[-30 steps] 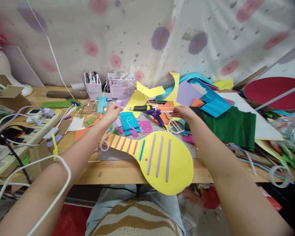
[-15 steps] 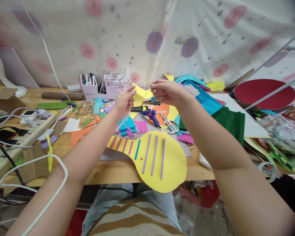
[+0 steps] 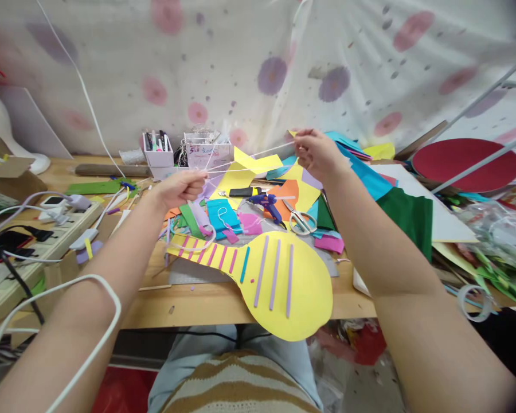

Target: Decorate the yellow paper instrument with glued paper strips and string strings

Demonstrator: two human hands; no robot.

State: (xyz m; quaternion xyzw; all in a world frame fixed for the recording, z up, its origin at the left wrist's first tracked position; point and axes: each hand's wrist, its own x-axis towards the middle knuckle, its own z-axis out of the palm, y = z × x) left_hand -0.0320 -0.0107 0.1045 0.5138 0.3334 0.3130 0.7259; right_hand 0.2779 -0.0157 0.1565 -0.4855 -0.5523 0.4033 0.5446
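A thin white string (image 3: 273, 150) stretches through the air between my two hands. My left hand (image 3: 183, 188) is closed on it at the left, with loose strands hanging below the fingers. My right hand (image 3: 316, 150), higher up and to the right, pinches the other end. Below them, a yellow guitar-shaped cutout (image 3: 312, 281) lies partly over the table's front edge. Pink strips cross its neck, a blue strip (image 3: 245, 265) sits where the body begins, and several purple strips (image 3: 275, 275) are on the body.
A blue glue gun (image 3: 266, 203), scissors (image 3: 301, 219) and a yellow-black cutter (image 3: 245, 191) lie among coloured scraps. White boxes (image 3: 158, 158) with pens stand behind. A power strip (image 3: 64, 226) with cables is at the left, and a white cable (image 3: 112, 292) loops over my left forearm.
My hands have moved apart: the left one down and leftward, the right one to the right. The string is now drawn out between them. The yellow cutout stays on the table.
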